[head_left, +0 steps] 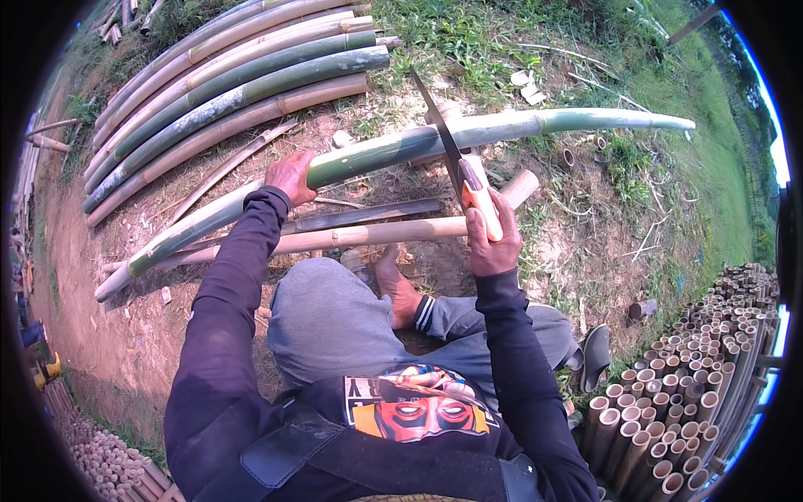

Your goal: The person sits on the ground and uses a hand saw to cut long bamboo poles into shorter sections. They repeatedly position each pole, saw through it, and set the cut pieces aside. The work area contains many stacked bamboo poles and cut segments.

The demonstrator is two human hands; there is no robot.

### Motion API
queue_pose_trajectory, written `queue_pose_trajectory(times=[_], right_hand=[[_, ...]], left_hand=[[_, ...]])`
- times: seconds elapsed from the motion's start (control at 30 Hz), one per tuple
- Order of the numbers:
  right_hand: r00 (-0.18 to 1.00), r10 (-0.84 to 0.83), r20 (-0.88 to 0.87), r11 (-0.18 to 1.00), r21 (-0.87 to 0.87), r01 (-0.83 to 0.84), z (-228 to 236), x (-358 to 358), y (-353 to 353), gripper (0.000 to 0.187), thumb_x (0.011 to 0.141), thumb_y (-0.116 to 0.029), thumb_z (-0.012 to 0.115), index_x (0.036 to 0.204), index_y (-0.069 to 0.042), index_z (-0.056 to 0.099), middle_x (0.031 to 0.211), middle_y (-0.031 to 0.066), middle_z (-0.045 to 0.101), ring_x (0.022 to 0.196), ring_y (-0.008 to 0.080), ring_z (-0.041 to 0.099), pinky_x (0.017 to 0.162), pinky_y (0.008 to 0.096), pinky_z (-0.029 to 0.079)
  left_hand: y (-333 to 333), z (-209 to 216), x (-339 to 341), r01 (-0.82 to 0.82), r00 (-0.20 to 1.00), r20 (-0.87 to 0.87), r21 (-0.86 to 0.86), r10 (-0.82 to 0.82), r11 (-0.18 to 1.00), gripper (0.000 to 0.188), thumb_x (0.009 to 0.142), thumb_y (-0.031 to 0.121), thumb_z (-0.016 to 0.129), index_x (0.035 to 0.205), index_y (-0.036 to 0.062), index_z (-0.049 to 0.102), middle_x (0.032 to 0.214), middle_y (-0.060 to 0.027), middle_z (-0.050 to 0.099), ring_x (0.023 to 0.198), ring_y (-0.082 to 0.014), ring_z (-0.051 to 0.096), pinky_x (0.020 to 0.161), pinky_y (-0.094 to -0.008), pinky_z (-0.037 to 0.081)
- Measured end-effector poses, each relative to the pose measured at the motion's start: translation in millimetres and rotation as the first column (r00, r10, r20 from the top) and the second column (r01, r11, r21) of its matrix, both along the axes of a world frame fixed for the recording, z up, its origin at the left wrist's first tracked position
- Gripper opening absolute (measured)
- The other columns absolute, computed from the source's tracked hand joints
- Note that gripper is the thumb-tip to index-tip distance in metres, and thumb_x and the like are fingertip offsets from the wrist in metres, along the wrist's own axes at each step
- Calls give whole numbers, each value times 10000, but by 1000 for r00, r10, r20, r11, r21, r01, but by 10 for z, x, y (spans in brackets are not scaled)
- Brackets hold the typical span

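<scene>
- A person in a dark long-sleeved top and gray trousers sits on the ground, both hands occupied with a length of bamboo and a saw.
- The left hand (289, 177) clasps a green bamboo pole (368, 159), which stretches crosswise in front of the person, from the lower left up toward the grass at right.
- The right hand (493, 234) grips the orange-and-pale handle of a handsaw (469, 183), its fingers wrapped about it.
- The saw's dark blade crosses the pole to the right of the left hand, its tip pointing away from the person; how deep the teeth sit cannot be told.
- Nearer the person, a tan bamboo pole (385, 231) and a dark strip (368, 215) lie on the ground, close to a bare foot (398, 289).
- At upper left, green and tan poles rest side by side in a row (242, 96).
- At lower right, cut bamboo tubes (661, 418) stand packed together, open ends up, near a gray sandal (595, 358).
</scene>
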State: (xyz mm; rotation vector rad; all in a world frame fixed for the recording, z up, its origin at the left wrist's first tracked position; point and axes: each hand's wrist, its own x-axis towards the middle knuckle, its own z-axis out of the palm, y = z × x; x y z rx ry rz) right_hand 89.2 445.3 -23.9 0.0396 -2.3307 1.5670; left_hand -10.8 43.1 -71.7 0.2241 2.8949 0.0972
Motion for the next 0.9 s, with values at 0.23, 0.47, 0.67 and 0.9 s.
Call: queue_pose_trajectory(times=[0.23, 0.47, 0.67, 0.9], right_hand=[[998, -20, 57, 999, -47, 23, -40, 72, 66, 443, 1003, -125, 747, 1397, 33, 621, 1230, 198, 744, 1088, 222, 745, 924, 356, 592], [998, 28, 55, 998, -59, -24, 186, 1230, 378, 513, 1050, -174, 708, 1457, 90, 542, 1369, 210, 623, 1213, 272, 666, 924, 367, 622], [997, -69, -13, 995, -77, 68, -202, -162, -41, 395, 985, -124, 761, 1330, 44, 666, 1195, 200, 748, 1058, 250, 749, 917, 366, 581], [997, -65, -35, 997, 29, 66, -195, 217, 118, 450, 965, -127, 783, 1351, 65, 651, 1198, 241, 755, 1092, 300, 768, 934, 385, 593]], left_hand=[[284, 62, -90, -137, 988, 77, 26, 134, 990, 689, 723, 351, 910, 1302, 145, 599, 1199, -155, 738, 1100, -390, 729, 946, -509, 578], [272, 40, -107, -129, 990, 57, 27, 127, 991, 700, 724, 349, 910, 1319, 149, 600, 1222, -138, 735, 1120, -372, 727, 961, -492, 582], [265, -30, -95, -138, 990, 10, 24, 137, 990, 699, 713, 343, 911, 1313, 150, 609, 1196, -141, 748, 1088, -372, 736, 938, -498, 585], [316, 82, -109, -146, 986, 75, -16, 147, 989, 752, 727, 382, 911, 1372, 166, 591, 1251, -149, 735, 1161, -357, 722, 991, -484, 576]])
